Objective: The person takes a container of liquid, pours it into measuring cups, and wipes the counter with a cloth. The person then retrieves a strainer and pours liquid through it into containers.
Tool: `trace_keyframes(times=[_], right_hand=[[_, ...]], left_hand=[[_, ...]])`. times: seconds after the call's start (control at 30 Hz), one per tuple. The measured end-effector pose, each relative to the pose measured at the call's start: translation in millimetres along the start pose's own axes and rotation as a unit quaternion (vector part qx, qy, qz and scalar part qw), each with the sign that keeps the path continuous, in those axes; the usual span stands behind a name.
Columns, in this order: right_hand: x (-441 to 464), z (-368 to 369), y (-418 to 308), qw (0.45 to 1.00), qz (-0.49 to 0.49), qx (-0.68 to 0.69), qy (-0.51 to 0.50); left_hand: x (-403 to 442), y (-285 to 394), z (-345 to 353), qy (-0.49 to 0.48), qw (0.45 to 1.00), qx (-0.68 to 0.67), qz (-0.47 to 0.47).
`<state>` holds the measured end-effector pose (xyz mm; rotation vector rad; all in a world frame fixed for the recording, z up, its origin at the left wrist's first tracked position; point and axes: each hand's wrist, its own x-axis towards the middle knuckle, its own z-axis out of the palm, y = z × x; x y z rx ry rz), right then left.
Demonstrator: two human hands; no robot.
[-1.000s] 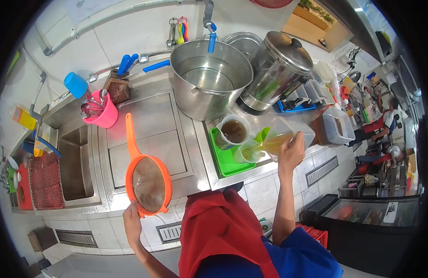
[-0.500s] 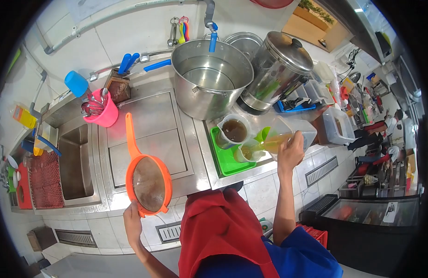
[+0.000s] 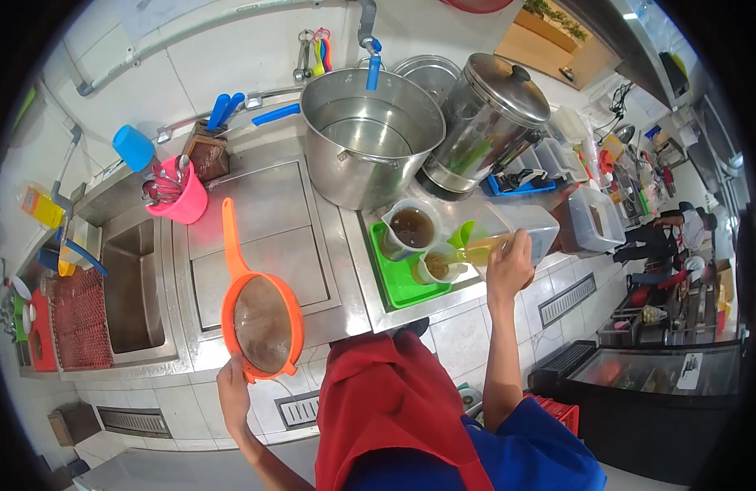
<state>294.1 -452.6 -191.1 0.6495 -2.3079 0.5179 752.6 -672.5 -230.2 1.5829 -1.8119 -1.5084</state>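
Observation:
My left hand (image 3: pixel 234 390) grips the lower rim of an orange-framed strainer (image 3: pixel 265 323), whose handle points away over the counter. Its mesh looks brownish and wet. In my right hand (image 3: pixel 510 266) is a clear plastic container (image 3: pixel 523 222), tilted left with yellowish liquid at its lower end. That end is over a small clear measuring jug (image 3: pixel 433 268) with some liquid in it. A larger jug (image 3: pixel 412 227) of brown liquid stands beside it on a green tray (image 3: pixel 392 286). A lime-green item (image 3: pixel 462 232) sits partly hidden behind the container.
A big steel pot (image 3: pixel 374 139) stands under a blue-handled tap (image 3: pixel 374 69), beside a lidded steel dispenser (image 3: pixel 492 123). Further left are a pink cup of spoons (image 3: pixel 187 200), a knife block (image 3: pixel 207 153) and a sink (image 3: pixel 135 286). Another person (image 3: pixel 681 233) is far right.
My hands, the strainer and the tilted container stay almost in place. The view has shifted slightly, and people in the background at the right have moved.

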Motion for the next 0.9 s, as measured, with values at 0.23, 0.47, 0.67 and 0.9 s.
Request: trace_keyframes(times=[0.23,0.47,0.67,0.9], right_hand=[[-2,0,-2,1.0,0.007,0.008,-0.006],[-3,1,-4,1.0,-0.018,0.017,0.009],[-6,4,-4,0.999,-0.034,0.017,0.018],[-10,5,-3,0.998,-0.054,0.02,0.019]], left_hand=[[-2,7,0,0.0,1.0,0.007,-0.003],[-1,0,-1,0.009,1.0,0.011,-0.006],[-1,4,-1,0.006,1.0,-0.001,-0.009],[1,1,0,0.013,1.0,0.0,-0.008]])
